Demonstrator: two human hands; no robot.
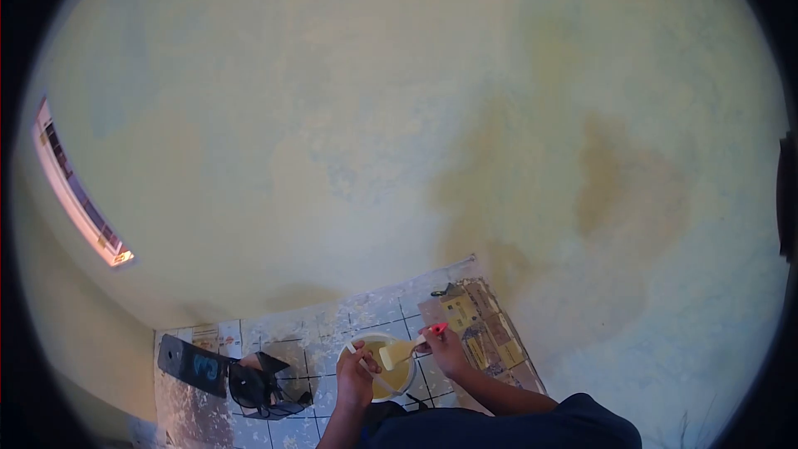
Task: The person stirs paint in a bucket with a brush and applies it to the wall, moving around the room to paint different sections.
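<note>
A patchy yellow wall (399, 116) rose over the tiled floor (332, 320). Your right hand (445, 349) had its fingers clamped on a paintbrush (403, 352) above the bucket (384, 374); your left hand (356, 378) gripped its rim. Dark objects (262, 387) beside it were unclear.

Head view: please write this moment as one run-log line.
left hand: grips paint bucket rim | right hand: holds paintbrush over bucket | wall: patchy
</note>
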